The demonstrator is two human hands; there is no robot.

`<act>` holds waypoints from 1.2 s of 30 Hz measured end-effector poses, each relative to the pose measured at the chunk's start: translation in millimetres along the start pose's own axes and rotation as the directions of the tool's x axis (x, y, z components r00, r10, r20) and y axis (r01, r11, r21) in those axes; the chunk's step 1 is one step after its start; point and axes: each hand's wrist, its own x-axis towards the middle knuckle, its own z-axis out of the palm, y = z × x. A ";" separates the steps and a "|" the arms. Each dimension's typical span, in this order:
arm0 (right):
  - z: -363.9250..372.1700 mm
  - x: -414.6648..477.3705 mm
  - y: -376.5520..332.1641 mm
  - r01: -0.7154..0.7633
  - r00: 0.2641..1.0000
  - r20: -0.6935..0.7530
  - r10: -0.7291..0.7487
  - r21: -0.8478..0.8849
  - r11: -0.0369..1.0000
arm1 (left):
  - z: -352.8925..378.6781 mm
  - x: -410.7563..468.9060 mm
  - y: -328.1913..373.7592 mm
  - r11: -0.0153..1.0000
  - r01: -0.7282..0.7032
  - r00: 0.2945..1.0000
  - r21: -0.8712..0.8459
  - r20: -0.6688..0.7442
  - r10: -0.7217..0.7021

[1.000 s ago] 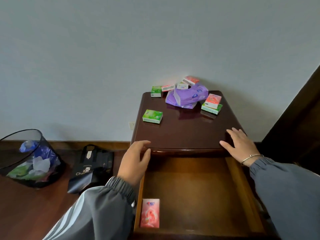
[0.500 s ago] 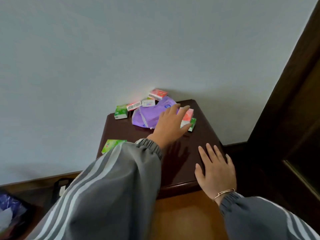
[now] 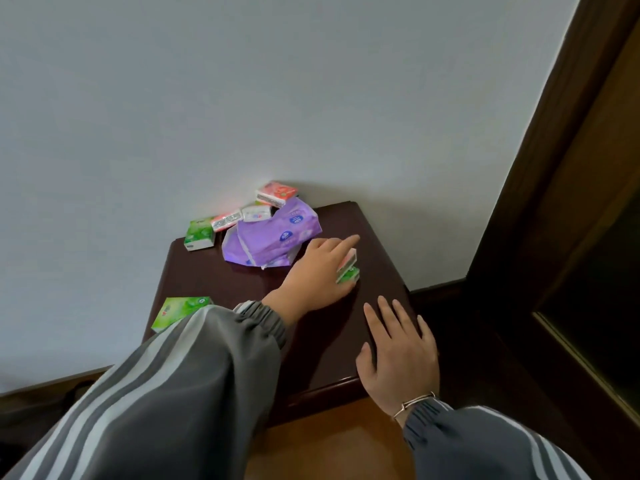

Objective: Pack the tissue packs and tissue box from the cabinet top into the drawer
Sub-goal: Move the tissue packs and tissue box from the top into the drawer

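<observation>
Stacked packs: a pink tissue pack (image 3: 349, 258) lies flat on a green tissue pack (image 3: 349, 274), right of centre on the cabinet top (image 3: 381, 244). Only their right edges show past the hand.
Axis: the visible edges run from near to far, leaning slightly right.
Writing: none readable on the stack.
Left hand (image 3: 311, 275): it lies over the stack, with the index finger straight along the far side and the thumb at the near side. I cannot tell whether it is squeezing the packs.
Purple tissue pack (image 3: 277, 237): soft and crumpled, just left of the hand. Its long axis runs near-left to far-right. The white round logos on it are too small to read.
Far row: along the wall (image 3: 242, 98) lie a green pack (image 3: 199, 233), a red-and-white pack (image 3: 225, 220), a white pack (image 3: 256, 213) and a red pack (image 3: 277, 193), which is propped higher.
Near-left pack (image 3: 178, 308): green and flat, partly behind the sleeve (image 3: 180, 393). It carries a small red mark that is unreadable.
Right hand (image 3: 398, 355): it rests flat, fingers straight, on the near right edge of the top, holding nothing. There is a bracelet (image 3: 414, 400) at the wrist.
Drawer (image 3: 329, 448): its light wood inside shows below the near edge.
</observation>
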 end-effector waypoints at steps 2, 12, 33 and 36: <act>-0.1 -0.5 0.2 0.000 1.000 -0.005 0.000 0.004 1.000 | -1.4 -11.3 1.2 0.996 0.050 0.998 -0.080 -0.021 -0.052; -1.8 -2.6 0.1 -0.015 1.000 0.001 0.015 0.000 1.000 | -13.3 -67.6 27.4 0.960 0.252 0.965 -0.119 0.099 -0.241; -11.4 51.6 -197.9 0.557 0.804 0.160 -0.573 0.137 0.819 | -101.6 -270.5 -125.3 0.793 0.562 0.717 -0.235 -0.340 -0.609; 3.9 84.9 -241.7 0.529 0.772 0.371 -0.516 0.073 0.845 | -104.0 -271.9 -139.9 0.780 0.569 0.711 -0.261 -0.321 -0.625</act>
